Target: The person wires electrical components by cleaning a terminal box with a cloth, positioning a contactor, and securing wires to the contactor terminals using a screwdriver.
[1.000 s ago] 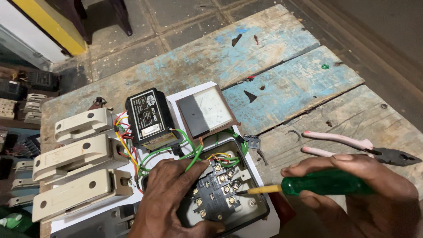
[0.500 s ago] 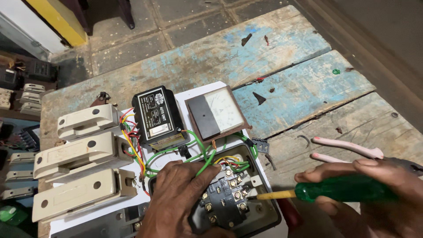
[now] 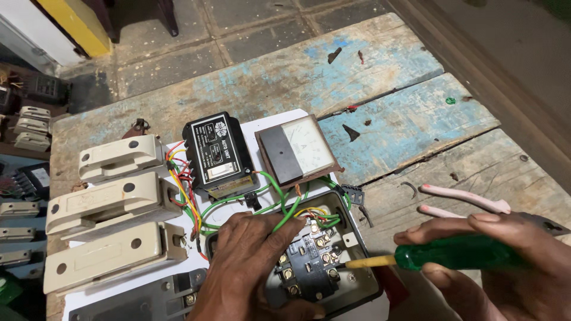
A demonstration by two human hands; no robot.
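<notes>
Worn plank worktop [image 3: 380,77], grey wood with flaking blue paint, standing on a dark tiled floor [image 3: 196,30]. A white board [image 3: 178,137] lies on the worktop and carries the parts.

Landmark: open switch box [image 3: 357,238], dark metal, at the near edge of the board.

- Inside the box: a black terminal block [image 3: 306,264] with brass screws. Green wires [image 3: 279,199], plus yellow and red ones, run in over its far rim.
- Left hand [image 3: 250,267] lies on the box's left half, fingers bent down against the terminal block and the wires; it rests rather than clamps, and the fingertips are hidden.
- Right hand [image 3: 505,267], right of the box, is wrapped around the green handle of a screwdriver [image 3: 452,254]. The yellow shank points left and the tip sits at the right edge of the terminal block, inside the box. Contact with a screw cannot be made out.
- Pink-handled pliers [image 3: 464,199] lie on the bare planks right of the box, just beyond the right hand and partly covered by it.
- Beyond the box: a square panel meter [image 3: 297,151] with a white dial; left of that, a black relay unit [image 3: 217,154].
- Left of the box: three cream fuse carriers [image 3: 113,205] in a column, wired towards the relay.
- Small screws and a wire hook lie loose on the planks between box and pliers.
</notes>
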